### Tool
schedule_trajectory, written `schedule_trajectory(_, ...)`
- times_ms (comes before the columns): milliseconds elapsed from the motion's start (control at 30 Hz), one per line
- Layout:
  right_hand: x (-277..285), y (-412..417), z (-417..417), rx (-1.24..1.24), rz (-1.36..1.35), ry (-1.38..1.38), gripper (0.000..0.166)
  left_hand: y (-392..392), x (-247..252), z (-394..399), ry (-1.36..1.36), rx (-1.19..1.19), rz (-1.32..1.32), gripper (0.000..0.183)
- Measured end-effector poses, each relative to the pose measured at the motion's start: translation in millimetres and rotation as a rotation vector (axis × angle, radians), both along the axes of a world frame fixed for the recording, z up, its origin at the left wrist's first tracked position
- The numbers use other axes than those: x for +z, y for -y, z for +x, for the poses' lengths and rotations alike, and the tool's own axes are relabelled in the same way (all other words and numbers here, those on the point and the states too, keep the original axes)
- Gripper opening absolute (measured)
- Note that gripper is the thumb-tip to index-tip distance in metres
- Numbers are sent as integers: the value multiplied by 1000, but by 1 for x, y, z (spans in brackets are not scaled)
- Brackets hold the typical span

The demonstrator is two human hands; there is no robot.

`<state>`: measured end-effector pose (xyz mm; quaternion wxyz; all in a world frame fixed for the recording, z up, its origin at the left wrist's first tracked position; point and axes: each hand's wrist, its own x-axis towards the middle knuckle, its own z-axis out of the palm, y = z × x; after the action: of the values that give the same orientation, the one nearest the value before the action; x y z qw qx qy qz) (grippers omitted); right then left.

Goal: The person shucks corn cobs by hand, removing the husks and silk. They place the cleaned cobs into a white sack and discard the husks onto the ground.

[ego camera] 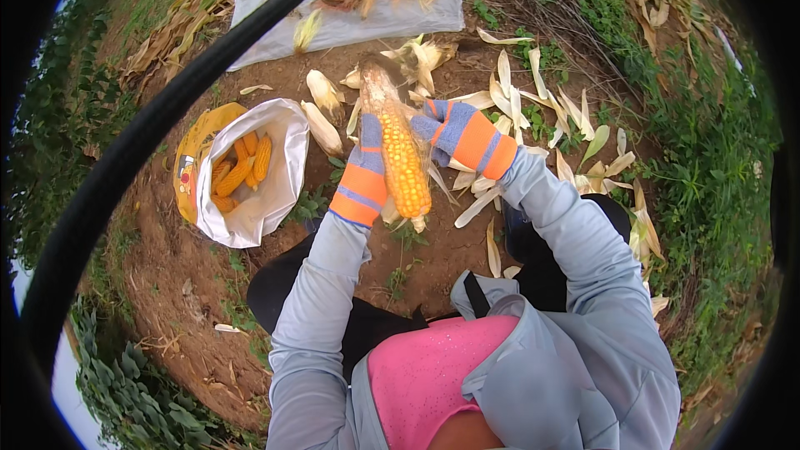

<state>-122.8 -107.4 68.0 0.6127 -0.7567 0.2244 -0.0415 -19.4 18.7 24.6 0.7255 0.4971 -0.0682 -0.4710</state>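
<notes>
My left hand (362, 181), in a grey and orange knit glove, is closed around a yellow ear of corn (405, 169) from its left side. The kernels on its lower part are bare, and its tip points towards me. Dark silk and pale, dirty cob or husk show at its upper end. At the ear's upper right, my right hand (459, 134) in a matching glove has its fingers bent against thin strands of silk. Whether it pinches them is hard to tell. Left of my hands, an open white and yellow sack (284, 169) holds several husked ears (236, 178).
Unhusked ears (322, 129) lie between the sack and my left hand. Loose husks (509, 97) are scattered over the soil on the right. A translucent plastic sheet (350, 19) with corn silk lies beyond. A black cable (169, 100) crosses the view at left.
</notes>
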Motion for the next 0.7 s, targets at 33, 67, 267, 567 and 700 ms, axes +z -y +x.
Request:
schedule_trajectory(33,-2,6,1,-42,-56,10,34,0,-1,1,-38,4,-28,57)
schedule_trajectory(67,-4,12,2,-82,-112,21,33,-2,0,2,-38,-15,-12,58)
schedule_trajectory(267,-16,17,3,-126,270,-54,29,-6,5,3,38,-69,8,59)
schedule_trajectory(567,-11,60,-6,-235,826,427,18,-5,-7,10,-161,19,-10,56)
schedule_trajectory(700,-5,62,-8,-376,508,246,20,-1,0,10,-261,92,-20,58)
